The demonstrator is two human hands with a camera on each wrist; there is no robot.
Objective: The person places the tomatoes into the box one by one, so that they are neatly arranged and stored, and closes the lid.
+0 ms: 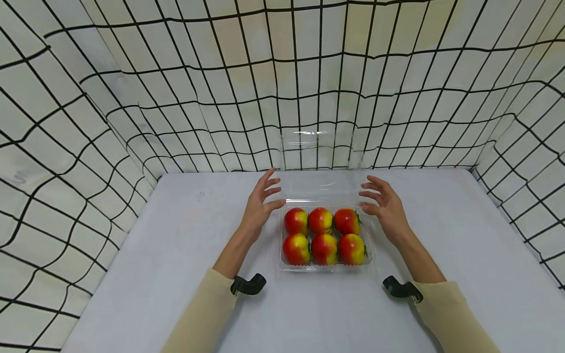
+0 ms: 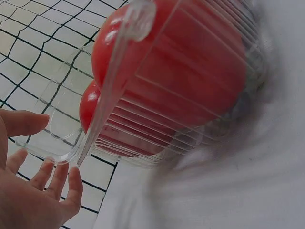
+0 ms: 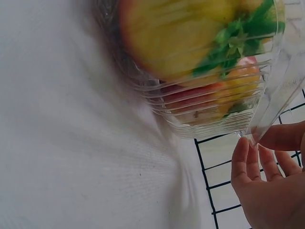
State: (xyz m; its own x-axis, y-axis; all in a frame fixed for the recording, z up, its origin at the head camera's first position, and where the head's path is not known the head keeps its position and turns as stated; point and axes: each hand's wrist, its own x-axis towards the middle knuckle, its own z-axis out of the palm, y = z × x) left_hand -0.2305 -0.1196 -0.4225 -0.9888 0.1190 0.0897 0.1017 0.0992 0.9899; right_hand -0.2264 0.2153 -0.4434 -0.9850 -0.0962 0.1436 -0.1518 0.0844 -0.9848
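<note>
A clear plastic clamshell box [image 1: 327, 268] sits on the table, holding several red-and-yellow tomatoes [image 1: 324, 248] in two rows. Green leafy tops [image 3: 233, 45] show on some of them. Its transparent lid [image 1: 320, 187] is raised and tipped back behind the fruit. My left hand [image 1: 260, 206] is at the box's back left corner, fingers apart and loosely bent, beside the lid's edge. On the opposite side, my right hand [image 1: 388, 213] has its fingers spread, with the thumb close to the back right corner. Whether fingertips touch the plastic is hard to tell.
A white cloth [image 1: 198, 220] covers the table. Black wire-like netting [image 1: 295, 78] over pale walls rises behind and at both sides. Dark wrist-worn devices [image 1: 249, 284] sit at both sleeve cuffs.
</note>
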